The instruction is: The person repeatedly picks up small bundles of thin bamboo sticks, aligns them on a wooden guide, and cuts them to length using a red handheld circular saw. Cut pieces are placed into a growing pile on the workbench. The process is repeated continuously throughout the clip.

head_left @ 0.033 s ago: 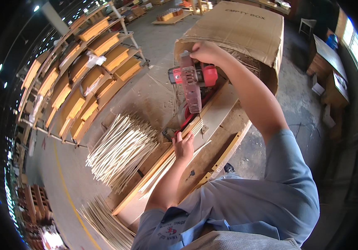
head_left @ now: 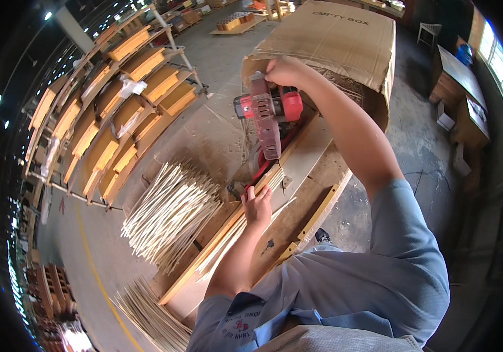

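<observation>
Head view shows the right hand (head_left: 289, 71) grasping the saw (head_left: 268, 123) while the left hand (head_left: 257, 206) grips sticks (head_left: 274, 177) on the saw's near side, where loose pressure could let them jump.

The stick pile (head_left: 169, 211) lies left of the saw (head_left: 268, 120).

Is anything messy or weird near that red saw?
A little. One pale stick beside the left hand pokes out at an angle from the other sticks. Also, small pale bits are scattered on the floor right of the bench, which looks untidy.
</observation>
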`<state>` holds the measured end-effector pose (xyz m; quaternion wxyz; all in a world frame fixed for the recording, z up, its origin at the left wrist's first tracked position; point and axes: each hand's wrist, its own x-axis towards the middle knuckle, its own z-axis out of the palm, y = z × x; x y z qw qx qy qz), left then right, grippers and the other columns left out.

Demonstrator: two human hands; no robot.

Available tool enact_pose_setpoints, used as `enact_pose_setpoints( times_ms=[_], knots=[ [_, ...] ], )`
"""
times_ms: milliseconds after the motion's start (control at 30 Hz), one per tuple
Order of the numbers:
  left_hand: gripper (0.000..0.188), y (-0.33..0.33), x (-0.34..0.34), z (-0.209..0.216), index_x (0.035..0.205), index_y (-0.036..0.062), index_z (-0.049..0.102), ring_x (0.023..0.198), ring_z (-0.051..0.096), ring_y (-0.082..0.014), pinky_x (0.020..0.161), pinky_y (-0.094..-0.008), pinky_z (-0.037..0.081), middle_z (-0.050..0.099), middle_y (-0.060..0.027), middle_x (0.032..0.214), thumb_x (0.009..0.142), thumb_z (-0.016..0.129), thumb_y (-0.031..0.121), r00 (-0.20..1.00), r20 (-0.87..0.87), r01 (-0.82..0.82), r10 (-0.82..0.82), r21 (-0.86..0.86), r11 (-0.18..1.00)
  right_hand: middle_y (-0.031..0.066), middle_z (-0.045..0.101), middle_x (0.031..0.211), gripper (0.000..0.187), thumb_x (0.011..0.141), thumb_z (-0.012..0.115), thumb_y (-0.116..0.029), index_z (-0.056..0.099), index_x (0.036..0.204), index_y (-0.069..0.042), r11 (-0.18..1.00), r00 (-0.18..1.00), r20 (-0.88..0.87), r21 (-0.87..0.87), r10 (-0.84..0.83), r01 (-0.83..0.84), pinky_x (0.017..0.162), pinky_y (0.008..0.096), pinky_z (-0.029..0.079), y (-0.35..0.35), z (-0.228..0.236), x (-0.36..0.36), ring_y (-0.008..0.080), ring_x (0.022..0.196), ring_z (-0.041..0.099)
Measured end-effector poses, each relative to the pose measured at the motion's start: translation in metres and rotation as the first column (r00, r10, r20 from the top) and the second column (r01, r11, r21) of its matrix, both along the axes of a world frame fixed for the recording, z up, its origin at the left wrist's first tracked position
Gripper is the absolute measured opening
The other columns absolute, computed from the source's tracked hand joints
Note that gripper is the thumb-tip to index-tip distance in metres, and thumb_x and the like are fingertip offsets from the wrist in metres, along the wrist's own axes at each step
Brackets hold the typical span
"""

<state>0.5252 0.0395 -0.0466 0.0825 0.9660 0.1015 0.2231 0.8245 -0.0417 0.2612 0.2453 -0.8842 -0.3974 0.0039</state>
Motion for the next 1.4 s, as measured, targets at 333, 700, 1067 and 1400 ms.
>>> enact_pose_setpoints(
  times_ms=[333, 700, 1067, 1400],
  knots=[
    [0.026, 0.008, 0.004, -0.005, 0.113, 0.0161, 0.080, 0.125, 0.054, -0.0363, 0.103, -0.0611, 0.043, 0.075, 0.0056, 0.127, 0.092, 0.065, 0.013, 1.000, -0.011, -0.010, 0.010, 0.053, 0.999, 0.0212, 0.074, 0.113, 0.033, 0.088, 0.053, -0.017, 0.077, 0.107, -0.005, 0.998, 0.993, 0.102, 0.053, -0.051, 0.045, 0.090, 0.0498, 0.056, 0.014, -0.008, 0.002, 0.0425, 0.104, 0.071],
    [0.027, 0.005, 0.008, -0.005, 0.114, 0.0141, 0.079, 0.125, 0.053, -0.0379, 0.103, -0.0571, 0.041, 0.074, 0.0054, 0.128, 0.091, 0.066, 0.011, 1.000, -0.025, 0.019, -0.017, 0.087, 0.996, 0.0209, 0.074, 0.114, 0.036, 0.094, 0.049, -0.030, 0.076, 0.115, -0.019, 0.903, 0.969, -0.165, 0.362, -0.182, 0.231, 0.096, 0.0491, 0.055, -0.022, -0.051, -0.054, 0.0418, 0.111, 0.068],
    [0.026, 0.007, 0.010, -0.010, 0.117, 0.0176, 0.080, 0.131, 0.053, -0.0416, 0.107, -0.0631, 0.038, 0.074, 0.0057, 0.128, 0.094, 0.068, 0.013, 0.997, -0.078, 0.003, 0.004, 0.085, 0.996, 0.0127, 0.068, 0.081, 0.009, 0.094, 0.057, -0.013, 0.065, 0.091, -0.013, 0.830, 0.986, 0.021, 0.543, -0.164, 0.127, 0.071, 0.0514, 0.055, -0.056, -0.097, -0.121, 0.0387, 0.090, 0.063],
    [0.041, 0.003, 0.010, 0.002, 0.126, 0.0274, 0.074, 0.129, 0.053, -0.0423, 0.105, -0.0609, 0.039, 0.074, -0.0016, 0.123, 0.090, 0.068, 0.008, 0.995, -0.100, 0.005, 0.002, 0.065, 0.998, 0.0189, 0.066, 0.086, 0.010, 0.089, 0.063, -0.015, 0.071, 0.095, -0.013, 0.805, 0.985, 0.010, 0.578, -0.171, 0.134, 0.072, 0.0502, 0.057, -0.068, -0.112, -0.145, 0.0388, 0.093, 0.065]
  ],
)
